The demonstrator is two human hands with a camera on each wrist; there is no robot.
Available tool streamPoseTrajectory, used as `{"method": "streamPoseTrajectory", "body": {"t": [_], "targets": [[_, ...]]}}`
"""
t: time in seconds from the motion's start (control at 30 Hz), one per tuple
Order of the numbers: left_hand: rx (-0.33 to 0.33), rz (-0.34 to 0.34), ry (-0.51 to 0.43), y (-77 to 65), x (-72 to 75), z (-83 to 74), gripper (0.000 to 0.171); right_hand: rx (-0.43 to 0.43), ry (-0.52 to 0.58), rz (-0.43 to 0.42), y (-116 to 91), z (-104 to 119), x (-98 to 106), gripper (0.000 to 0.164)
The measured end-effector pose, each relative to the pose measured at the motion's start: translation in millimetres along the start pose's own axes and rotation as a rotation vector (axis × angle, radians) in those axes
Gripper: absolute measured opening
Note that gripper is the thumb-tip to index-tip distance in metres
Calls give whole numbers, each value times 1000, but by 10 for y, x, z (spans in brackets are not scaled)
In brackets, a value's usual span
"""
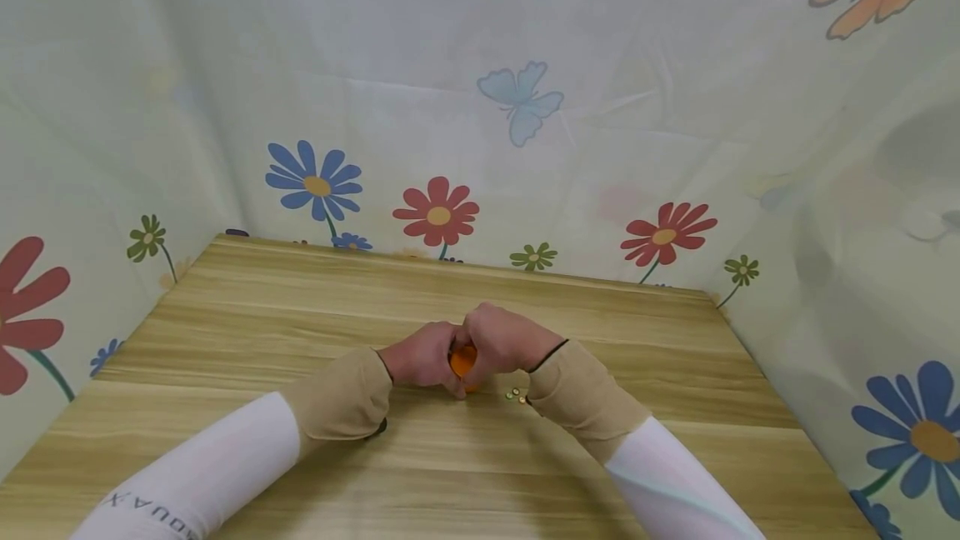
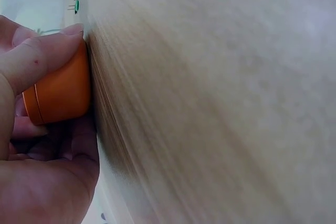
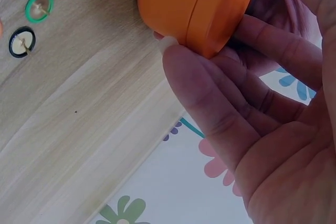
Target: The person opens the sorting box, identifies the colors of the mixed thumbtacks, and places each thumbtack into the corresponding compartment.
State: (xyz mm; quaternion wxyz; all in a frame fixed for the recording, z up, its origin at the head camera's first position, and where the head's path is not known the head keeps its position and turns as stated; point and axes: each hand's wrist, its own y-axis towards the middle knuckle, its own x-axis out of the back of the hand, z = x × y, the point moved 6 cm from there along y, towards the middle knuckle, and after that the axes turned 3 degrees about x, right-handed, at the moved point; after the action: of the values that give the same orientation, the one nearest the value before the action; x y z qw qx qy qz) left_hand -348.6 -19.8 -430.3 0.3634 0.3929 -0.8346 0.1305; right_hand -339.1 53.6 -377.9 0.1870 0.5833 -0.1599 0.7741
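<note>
Right wrist view shows a rounded orange container [image 3: 194, 8] (smooth, finely seamed).

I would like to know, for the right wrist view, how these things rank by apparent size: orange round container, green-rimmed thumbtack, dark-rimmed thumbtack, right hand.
1. Right hand
2. Orange round container
3. Green-rimmed thumbtack and dark-rimmed thumbtack: they look alike, so unranked.

a wood-grained table [image 1: 420, 473] carries an orange lidded container [image 2: 63, 90], upright; three thumbtacks [image 3: 39, 7] lie near it. their points stick up.
</note>
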Motion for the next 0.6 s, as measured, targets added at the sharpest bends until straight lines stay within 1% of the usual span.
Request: {"method": "streamPoseTrajectory", "body": {"t": [0.17,0.4,0.6], "targets": [[-2,3,-11,-17,2,-12,49,14,16,-2,5,1,-11,25],[-13,-15,27,-14,8,-14,52,16,27,8,17,-11,-12,25],[-17,-20,29,1,-2,13,53,15,27,10,12,-5,-15,26]]}}
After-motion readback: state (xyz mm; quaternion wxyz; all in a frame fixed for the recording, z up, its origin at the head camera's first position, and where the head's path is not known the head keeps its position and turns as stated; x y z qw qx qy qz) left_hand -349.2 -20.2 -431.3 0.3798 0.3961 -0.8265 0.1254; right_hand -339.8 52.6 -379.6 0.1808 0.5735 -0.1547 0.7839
